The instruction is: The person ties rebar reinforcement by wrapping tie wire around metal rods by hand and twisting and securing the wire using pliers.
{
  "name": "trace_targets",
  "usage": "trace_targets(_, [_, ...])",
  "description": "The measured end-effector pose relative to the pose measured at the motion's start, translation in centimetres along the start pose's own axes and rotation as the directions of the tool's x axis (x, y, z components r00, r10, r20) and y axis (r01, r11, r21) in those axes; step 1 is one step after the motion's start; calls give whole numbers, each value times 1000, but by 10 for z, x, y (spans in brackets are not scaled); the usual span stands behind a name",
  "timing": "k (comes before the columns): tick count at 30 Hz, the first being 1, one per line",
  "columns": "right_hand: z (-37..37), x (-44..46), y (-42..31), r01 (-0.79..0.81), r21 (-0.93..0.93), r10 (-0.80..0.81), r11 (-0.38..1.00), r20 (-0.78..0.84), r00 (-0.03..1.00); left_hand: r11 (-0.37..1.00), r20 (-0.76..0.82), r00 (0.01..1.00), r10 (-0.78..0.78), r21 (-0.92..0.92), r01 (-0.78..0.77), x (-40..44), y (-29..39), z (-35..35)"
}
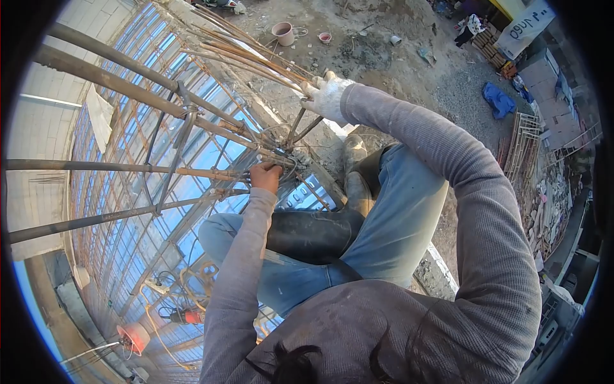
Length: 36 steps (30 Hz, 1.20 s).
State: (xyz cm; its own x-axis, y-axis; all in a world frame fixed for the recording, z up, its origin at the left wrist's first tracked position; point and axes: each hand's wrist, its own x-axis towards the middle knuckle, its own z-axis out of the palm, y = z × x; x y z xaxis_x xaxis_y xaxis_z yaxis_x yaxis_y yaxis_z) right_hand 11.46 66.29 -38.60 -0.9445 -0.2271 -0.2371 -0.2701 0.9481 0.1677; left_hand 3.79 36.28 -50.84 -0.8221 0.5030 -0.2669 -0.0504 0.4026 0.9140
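My left hand (265, 177), bare, is closed at a crowded joint of steel bars (281, 157). Its fingers are bent at the bars; what is pinched in them is too small to make out. My right hand (327, 97) wears a whitish work glove and is stretched out farther forward. The gloved fingers are curled round the near ends of long rusty rebar (256, 61), which runs off to the upper left. Short dark bars (302, 128) stand just below that hand. Thick bars (128, 80) come into the joint from the left.
Beneath me spreads a rebar mesh (128, 217) over blue-white panels. My boots (358, 185) rest by a concrete edge. A red-handled power tool (187, 317) and orange bucket (133, 338) lie lower left. On the ground ahead are a pail (283, 33) and blue tarp (498, 100).
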Motion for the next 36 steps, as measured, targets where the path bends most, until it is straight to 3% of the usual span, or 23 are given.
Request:
trace_targets(4, [19, 8, -2, -102, 111, 81, 989, 181, 980, 1000, -8, 1000, 9, 23, -9, 2, -1, 0])
trace_targets(6, [39, 12, -7, -415, 393, 325, 821, 275, 905, 999, -20, 999, -42, -33, 42, 2, -6, 0])
trace_targets(7, [60, 17, -2, -240, 235, 195, 942, 199, 961, 999, -19, 999, -43, -31, 42, 2, -5, 0])
trace_targets(11, [97, 17, 4, -209, 301, 224, 930, -18, 974, 998, -14, 998, -56, -6, 56, 2, -3, 0])
trace_targets(13, [14, -12, -9, -231, 247, 171, 941, 242, 955, 999, -16, 999, -48, 1, 48, 3, -6, -1])
trace_targets(14, [13, -9, -7, -229, 248, 171, 941, 235, 957, 1000, 0, 1000, -23, -17, 23, 3, -8, -2])
trace_targets(16, [15, -1, 7, -302, 497, 41, 814, 469, 882, 997, -20, 997, 71, -9, -71, -13, -3, 5])
trace_targets(17, [38, 6, 13, -281, 551, 17, 786, 435, 900, 990, -47, 989, 138, 16, -137, -40, 9, 16])
trace_targets(19, [56, 11, 18, -294, 608, -34, 737, 468, 883, 947, -149, 988, 49, -308, -93, -104, 45, 50])
trace_targets(20, [61, 12, 19, -302, 650, -90, 697, 497, 863, 871, -81, 997, 16, -488, -54, -122, 42, 67])
trace_targets(21, [63, 12, 17, -299, 652, -97, 697, 498, 862, 762, 19, 997, -74, -644, 69, -135, 48, 84])
trace_targets(22, [65, 10, 15, -398, 710, -158, 581, 578, 801, 652, 138, 963, -231, -712, 258, -136, 55, 98])
trace_targets(23, [66, 8, 16, -500, 733, -229, 461, 643, 731, 570, 174, 940, -294, -758, 318, -126, 58, 109])
trace_targets(24, [73, 8, 18, -500, 727, -230, 470, 648, 726, 476, 214, 912, -351, -797, 370, -112, 61, 119])
trace_targets(26, [89, 15, 27, -560, 760, -508, 330, 643, 574, 351, 171, 892, -418, -875, 333, -68, 51, 141])
trace_targets(27, [78, 13, 25, -560, 747, -436, 358, 665, 607, 234, 136, 860, -493, -931, 281, -46, 50, 147])
trace_targets(28, [71, 13, 26, -552, 746, -439, 372, 665, 604, 228, 125, 861, -493, -936, 267, -29, 55, 148])
trace_targets(30, [60, 13, 27, -468, 782, -438, 412, 621, 650, -74, 207, 798, -567, -977, 200, 4, 63, 148])
trace_targets(32, [43, 8, 27, -474, 756, -363, 451, 641, 676, -162, 138, 808, -573, -985, 54, 44, 58, 159])
trace_targets(33, [34, 4, 27, -409, 740, -284, 534, 613, 737, -240, 77, 806, -587, -967, -82, 56, 55, 163])
trace_targets(34, [30, 4, 25, -346, 712, -211, 612, 568, 796, -235, 70, 801, -594, -968, -89, 61, 48, 164])
trace_targets(35, [61, 6, 28, 24, 570, -159, 821, 190, 969, -281, 88, 798, -596, -954, -105, 66, 42, 165])
trace_targets(36, [40, -11, 23, -78, 567, -7, 820, 146, 989, -330, 107, 799, -592, -937, -119, 72, 41, 166])
